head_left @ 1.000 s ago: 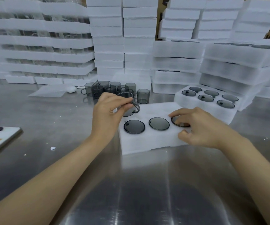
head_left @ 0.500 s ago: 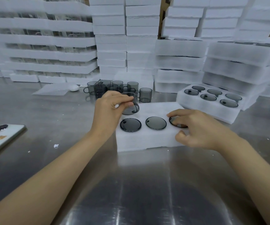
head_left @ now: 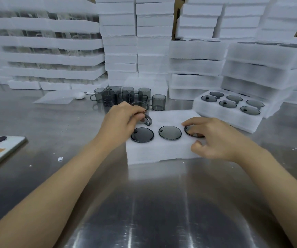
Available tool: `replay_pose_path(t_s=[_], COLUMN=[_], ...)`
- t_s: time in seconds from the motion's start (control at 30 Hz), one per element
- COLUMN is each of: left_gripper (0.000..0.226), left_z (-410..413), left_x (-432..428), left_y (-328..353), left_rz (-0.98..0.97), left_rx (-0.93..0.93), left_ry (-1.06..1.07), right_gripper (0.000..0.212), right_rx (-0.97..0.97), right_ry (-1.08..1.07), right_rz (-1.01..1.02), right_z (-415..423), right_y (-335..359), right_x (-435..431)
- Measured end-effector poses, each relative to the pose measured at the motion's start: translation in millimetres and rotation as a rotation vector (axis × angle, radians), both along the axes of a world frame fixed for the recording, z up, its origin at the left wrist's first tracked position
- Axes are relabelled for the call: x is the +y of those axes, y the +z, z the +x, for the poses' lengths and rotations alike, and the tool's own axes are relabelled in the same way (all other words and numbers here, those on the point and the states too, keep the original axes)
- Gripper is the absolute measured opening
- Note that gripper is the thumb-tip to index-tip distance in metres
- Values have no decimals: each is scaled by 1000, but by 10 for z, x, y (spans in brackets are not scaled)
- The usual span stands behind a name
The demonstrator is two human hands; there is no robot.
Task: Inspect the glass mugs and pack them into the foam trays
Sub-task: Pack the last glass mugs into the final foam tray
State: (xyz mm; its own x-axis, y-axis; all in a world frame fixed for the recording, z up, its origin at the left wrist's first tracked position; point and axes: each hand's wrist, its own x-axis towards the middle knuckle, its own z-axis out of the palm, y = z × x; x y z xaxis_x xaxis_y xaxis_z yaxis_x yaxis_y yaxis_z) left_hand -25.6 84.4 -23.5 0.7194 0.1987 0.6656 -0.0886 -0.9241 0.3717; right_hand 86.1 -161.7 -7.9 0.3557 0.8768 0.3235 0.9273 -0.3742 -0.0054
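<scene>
A white foam tray (head_left: 160,151) lies on the steel table in front of me. Its front row holds three smoky grey glass mugs; the left (head_left: 142,134) and middle (head_left: 169,132) rims show fully. My right hand (head_left: 210,138) rests on the tray's right end, fingers on the third mug's rim (head_left: 188,132). My left hand (head_left: 120,122) pinches the rim of a fourth grey mug (head_left: 143,111), upright at the tray's back-left pocket, its handle pointing toward me. Several loose grey mugs (head_left: 126,96) stand behind the tray.
A filled foam tray (head_left: 215,116) with several mugs sits at the right. Tall stacks of foam trays (head_left: 153,51) wall off the back. A thin foam sheet (head_left: 54,100) and a small white object (head_left: 79,95) lie at back left; a white board (head_left: 3,153) at the left edge.
My left hand has lowered the held mug toward the tray's back-left pocket. My right hand stays on the third mug and tray end.
</scene>
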Motion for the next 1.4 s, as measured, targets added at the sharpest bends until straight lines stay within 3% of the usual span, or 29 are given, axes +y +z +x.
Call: replay_pose_path(t_s=[0.13,0.23,0.37,0.5,0.7,0.77,0.83,0.93,0.97,1.1,1.3,1.4], left_gripper=[20,22,22,23,23,22,21,30,33,35,33,40], left_z=[-2,36,23,62,-35,-101,-137,-131,-124,-97,-58,-30], left_x=[51,100,67,69,238,295,321,345,347,338,406,432], left_y=[57,66,56,112,57,70,67,50,49,84,99,91], left_rz=[129,71,68,136,-4,-102,-210,-198,-175,-131,-167,-143], left_rx=[101,217,303,474,379,366,359,369,375,386,397,396], left_ry=[-47,-29,-11,-3,-84,-108,-96,-57,-55,-98,-58,-55], right_gripper=[30,34,19,30,31,26,20,27,30,31,24,21], right_rx=[10,17,41,85,133,152,254,566,626,629,605,538], right_ry=[7,10,-12,-8,43,127,219,69,-30,-267,-295,-225], right_rz=[23,25,86,162,286,410,689,1269,1359,1105,1020,862], right_z=[-17,-25,-27,-51,-90,-144,-129,156,269,586,1027,1247], right_y=[8,7,-48,-149,-323,-367,-323,-172,-174,-434,-422,-449], right_x=[10,18,46,84,140,190,238,277,276,390,847,1033])
